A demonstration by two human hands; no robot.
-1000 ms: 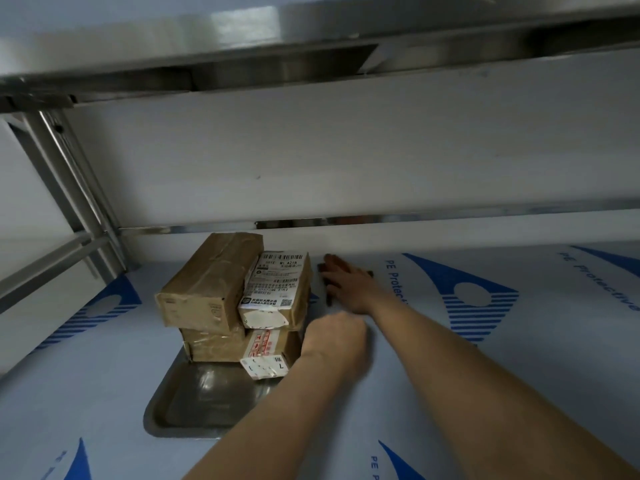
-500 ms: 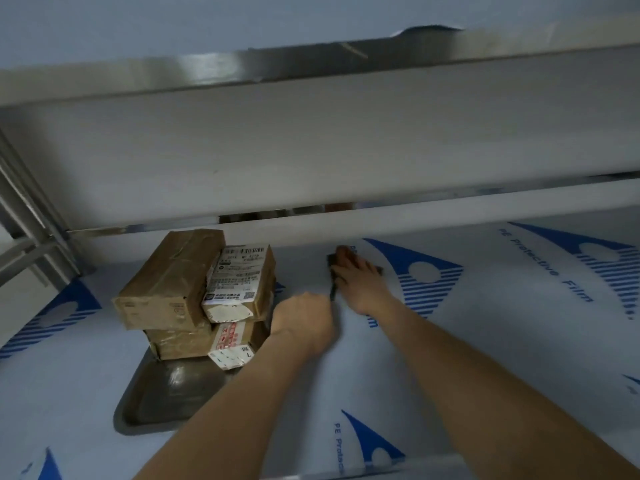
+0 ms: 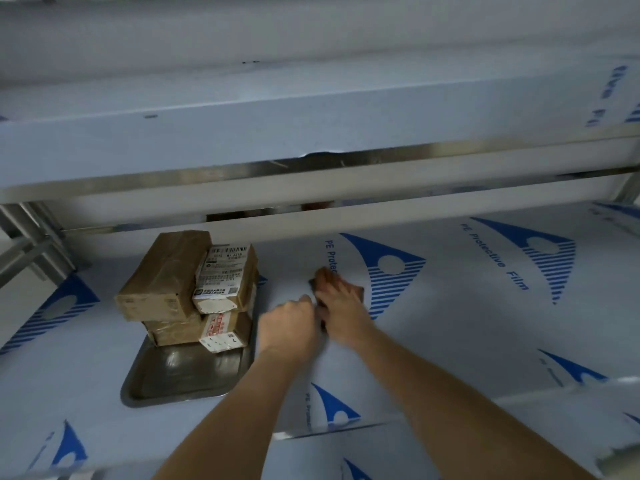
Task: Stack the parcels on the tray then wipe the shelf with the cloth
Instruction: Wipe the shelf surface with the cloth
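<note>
Several brown parcels (image 3: 180, 285) are stacked in two layers at the back of a steel tray (image 3: 180, 379) on the shelf (image 3: 467, 323). Right of the tray, my right hand (image 3: 341, 303) lies flat, fingers spread, on a dark cloth (image 3: 313, 283); only the cloth's edges show around the hand. My left hand (image 3: 289, 325) is a loose fist beside it, thumb side touching the right hand. Whether the left hand grips the cloth cannot be told.
The shelf is covered in white film with blue logos. A second steel shelf (image 3: 311, 164) hangs low above it. Steel frame posts (image 3: 31, 244) stand at the far left. The shelf's front edge (image 3: 346, 431) runs under my forearms.
The view has tilted down and shifted, so the upper shelf fills more of the frame. Both hands stay on the cloth spot right of the tray; the left hand has closed in on the right.
</note>
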